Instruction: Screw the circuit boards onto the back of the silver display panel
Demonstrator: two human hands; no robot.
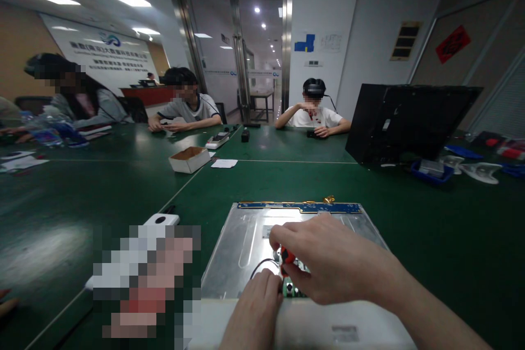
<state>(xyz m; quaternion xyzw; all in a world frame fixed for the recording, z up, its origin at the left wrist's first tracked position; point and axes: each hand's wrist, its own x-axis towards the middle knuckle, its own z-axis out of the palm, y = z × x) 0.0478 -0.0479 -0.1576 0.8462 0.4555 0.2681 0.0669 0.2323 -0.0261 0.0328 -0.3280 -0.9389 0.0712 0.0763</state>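
Red-and-black tool [287,256] sits pinched between the thumb and curled fingers of my right hand [324,257], its handle roughly upright over the green circuit board [289,287]; the tip is hidden. My left hand [256,306] has its fingers together, slightly bent, beside the board; I can't tell whether they grip anything. Around them lies the metal panel [223,262], a blue circuit strip [287,206] along its far edge and white casing [344,320] nearest me. Green tabletop [443,229] spreads rightward and beyond, up to the black monitor [410,126].
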